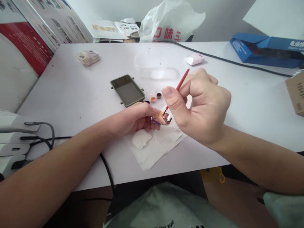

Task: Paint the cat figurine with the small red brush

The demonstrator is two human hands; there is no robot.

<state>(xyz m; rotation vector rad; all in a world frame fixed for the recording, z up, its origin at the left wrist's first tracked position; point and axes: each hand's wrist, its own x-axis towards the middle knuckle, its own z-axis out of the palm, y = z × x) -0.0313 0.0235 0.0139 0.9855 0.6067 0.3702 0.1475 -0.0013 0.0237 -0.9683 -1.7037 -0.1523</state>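
My left hand [140, 116] pinches a small painted piece [158, 118], orange on top with purple along its lower edge and brown and white at its right end. A red-handled paintbrush [182, 79] is held between the thumb and fingers of my right hand [198, 104]. Its dark tip meets or hovers just over the orange surface; I cannot tell which. Beyond my hands stand small paint pots, among them an orange one [153, 99] and a dark brown one [159, 95]. Beneath the piece lie white paper tissues [152, 155], with a crumpled wad [141, 138] on top.
An open olive tray [144, 95] sits behind my left hand, with a clear plastic container [135, 63] farther back. Small packets [88, 58] lie toward the rear. A black cable [228, 59] runs to a blue box [251, 58]. White chargers [14, 139] crowd the left edge.
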